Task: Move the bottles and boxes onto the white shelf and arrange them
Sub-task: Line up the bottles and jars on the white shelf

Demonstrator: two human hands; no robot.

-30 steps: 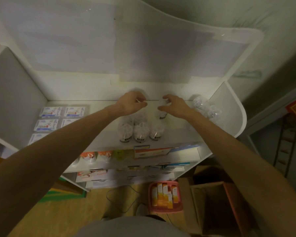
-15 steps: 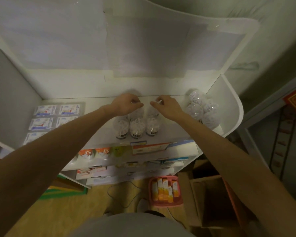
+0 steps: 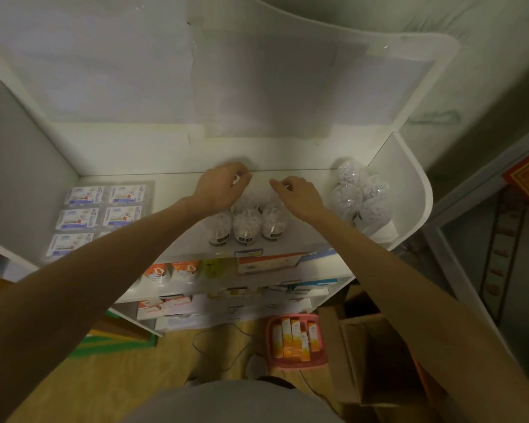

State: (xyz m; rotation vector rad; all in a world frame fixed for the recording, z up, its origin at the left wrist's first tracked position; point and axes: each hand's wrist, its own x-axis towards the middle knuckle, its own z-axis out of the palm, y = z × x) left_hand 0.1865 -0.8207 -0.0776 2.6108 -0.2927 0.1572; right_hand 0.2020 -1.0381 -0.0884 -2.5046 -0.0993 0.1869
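Left hand [image 3: 223, 186]: curled over rear bottles [image 3: 247, 221], grip not discernible.
Right hand [image 3: 300, 195]: fingers half-curled, resting on rear bottles.
Bottles: clustered mid-shelf [image 3: 177, 239].
Boxes [image 3: 101, 206]: shelf left.

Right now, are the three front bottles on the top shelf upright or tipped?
Upright. The three front bottles stand in a row on their dark bases near the top shelf edge, rounded tops up.

White shelf [image 3: 177, 190], top tier: flat packets [image 3: 101, 206] at left, clear bottles [image 3: 246, 224] in the middle, a cluster of bottles [image 3: 359, 196] at right
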